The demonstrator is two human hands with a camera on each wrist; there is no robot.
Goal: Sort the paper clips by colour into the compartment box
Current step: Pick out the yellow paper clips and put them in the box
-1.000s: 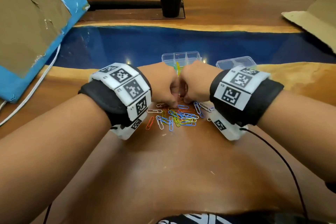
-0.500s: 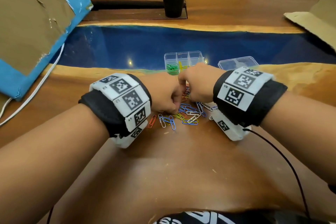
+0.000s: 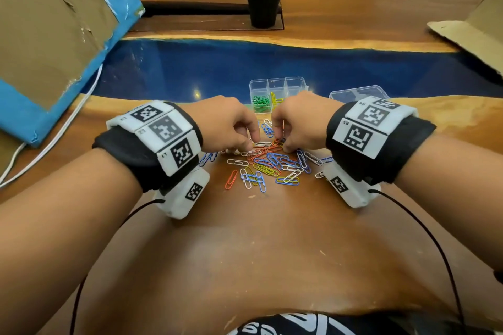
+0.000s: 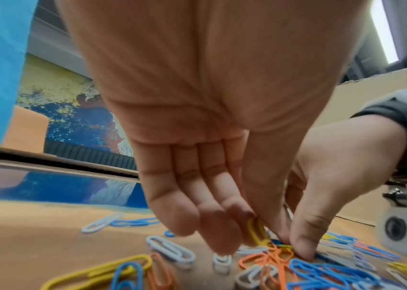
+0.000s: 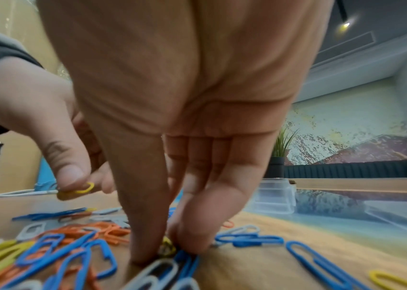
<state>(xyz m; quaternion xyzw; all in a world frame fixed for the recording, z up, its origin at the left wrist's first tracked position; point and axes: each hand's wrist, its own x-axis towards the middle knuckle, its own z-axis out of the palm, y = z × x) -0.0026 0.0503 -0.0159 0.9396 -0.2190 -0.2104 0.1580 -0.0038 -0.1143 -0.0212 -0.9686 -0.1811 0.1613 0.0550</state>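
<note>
Left hand (image 4: 222, 137) pinches one yellow plastic-coated paper clip (image 4: 255, 231); right hand (image 5: 172, 117) nips another yellow clip (image 5: 166, 248) in the pile beneath. Lift singly; clear plastic compartment box (image 3: 277, 87) sits just beyond my knuckles.

Small printed codes read on the white marker tiles of the left wristband (image 3: 163, 130): "L1" beside the nearest square black-and-white marker, "L2" beside the middle one; a third code by the far tile too small to read. On the right wristband (image 3: 364, 128): "R5" beside the near marker, "R4" beside the far one. Square markers themselves carried only coded patterns, no letters. White print on the dark shirt (image 3: 285, 326) at the bottom edge cut off, not legible. Nothing legible in either wrist view.
</note>
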